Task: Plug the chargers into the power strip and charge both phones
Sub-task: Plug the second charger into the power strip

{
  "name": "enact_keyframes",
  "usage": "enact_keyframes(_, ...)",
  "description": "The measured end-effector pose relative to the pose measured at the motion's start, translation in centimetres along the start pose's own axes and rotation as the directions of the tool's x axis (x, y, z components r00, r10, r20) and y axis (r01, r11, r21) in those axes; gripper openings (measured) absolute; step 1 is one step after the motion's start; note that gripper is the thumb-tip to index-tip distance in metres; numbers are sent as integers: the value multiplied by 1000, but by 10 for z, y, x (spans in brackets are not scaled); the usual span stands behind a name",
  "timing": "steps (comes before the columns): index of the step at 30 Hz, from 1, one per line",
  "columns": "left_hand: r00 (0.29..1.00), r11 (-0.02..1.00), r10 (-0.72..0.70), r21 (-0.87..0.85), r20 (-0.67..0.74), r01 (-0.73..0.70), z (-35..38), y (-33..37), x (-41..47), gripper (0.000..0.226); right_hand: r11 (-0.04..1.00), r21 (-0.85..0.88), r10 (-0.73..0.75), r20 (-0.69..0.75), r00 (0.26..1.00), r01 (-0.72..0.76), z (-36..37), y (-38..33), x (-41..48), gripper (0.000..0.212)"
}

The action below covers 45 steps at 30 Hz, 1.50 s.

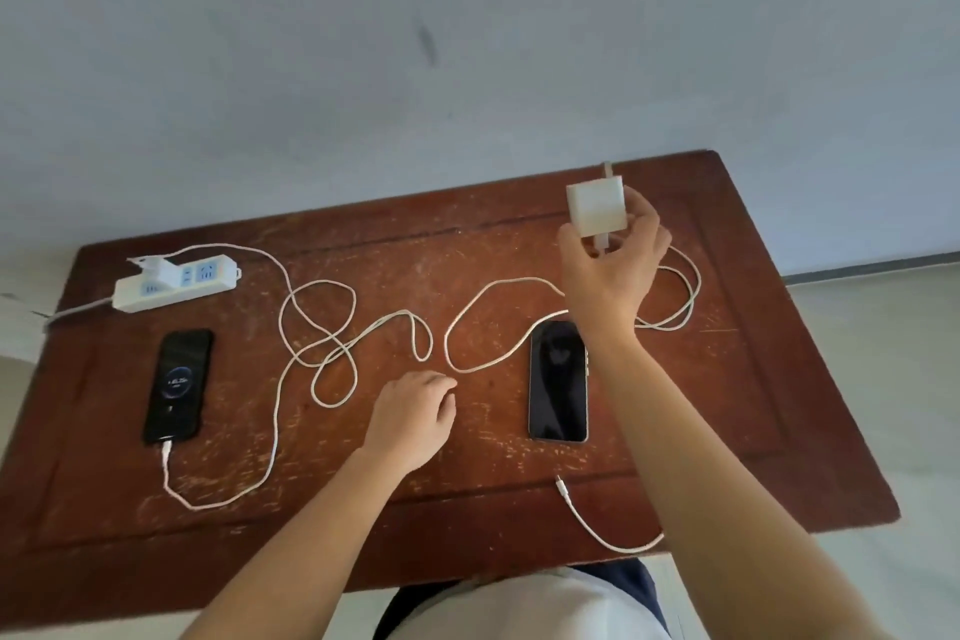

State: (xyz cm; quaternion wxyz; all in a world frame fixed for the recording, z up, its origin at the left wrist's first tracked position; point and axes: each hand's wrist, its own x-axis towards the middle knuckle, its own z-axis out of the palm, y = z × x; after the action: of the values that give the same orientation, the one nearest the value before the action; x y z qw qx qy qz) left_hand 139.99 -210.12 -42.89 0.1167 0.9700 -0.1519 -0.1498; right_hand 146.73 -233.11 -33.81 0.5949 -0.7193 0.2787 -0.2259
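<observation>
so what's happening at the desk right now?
One phone is already wired to the power strip, screen lit. The right hand holds the second charger up off the table. Its cable end lies loose near the dark phone. The left hand rests on the table, empty.

head cam | looks fwd+down | close over table [519, 244] | single view

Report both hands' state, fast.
Left hand: holding nothing, fingers loosely curled, resting on the worn reddish-brown wooden table.
Right hand: closed on the white cube-shaped charger brick, raised above the table.
</observation>
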Motion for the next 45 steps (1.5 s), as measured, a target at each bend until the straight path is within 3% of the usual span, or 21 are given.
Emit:
enact_keyframes(7, 953, 979, -196, 2, -230, 202, -39, -63, -54, 24, 985, 52, -174, 237, 956, 167, 53, -44, -39, 74)
enact_keyframes(10, 931, 961, -259, 32, -258, 276, -53, -103, -66, 30, 969, 85, -249, 334, 909, 234, 81, -50, -66, 73)
enact_keyframes(17, 899, 923, -371, 15, -233, 385, -81, -216, -70, 42, 906, -37, -359, 463, 811, 422, 169, -68, -112, 59)
enact_keyframes(23, 908, 919, -388, 7, -156, 393, -101, -314, -64, 52, 805, -219, -294, 660, 691, 551, 270, -75, -153, 63)
enact_keyframes(30, 942, 949, -315, -7, -113, 316, -109, -389, -25, 57, 643, -366, -60, 851, 521, 673, 374, -52, -182, 56)
enact_keyframes(41, 957, 959, -283, -48, -54, 281, -85, -419, 7, 55, 578, -440, 89, 871, 483, 687, 431, -24, -181, 61)
enact_keyframes(45, 963, 966, -257, -66, -82, 252, -84, -426, 5, 53, 497, -423, 123, 898, 422, 757, 438, -28, -176, 61)
